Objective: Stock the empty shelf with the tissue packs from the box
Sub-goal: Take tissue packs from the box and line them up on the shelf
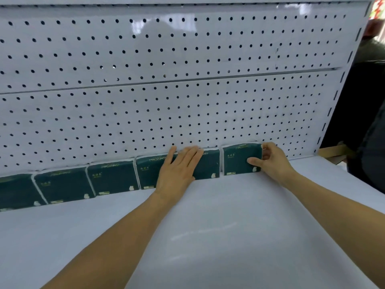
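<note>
Shelf (229,236) is white, glossy, wide, taking up most of the lower view. Behind it we see a white pegboard back panel (166,59) with rows of dark holes and a horizontal seam across it. Dark green tissue packs (64,185) stand upright in a row along the back edge, touching the panel. Our left hand (179,165) lies flat with straight fingers pressed on the front of one pack in the row. Our right hand (270,159) grips the rightmost pack (239,158), thumb on the front, fingers curled round its right end; a small gap separates it from its neighbour. Slotted upright (333,101) closes the right side. Beyond it, a dark blurry area and a brown cardboard edge (331,152).
</note>
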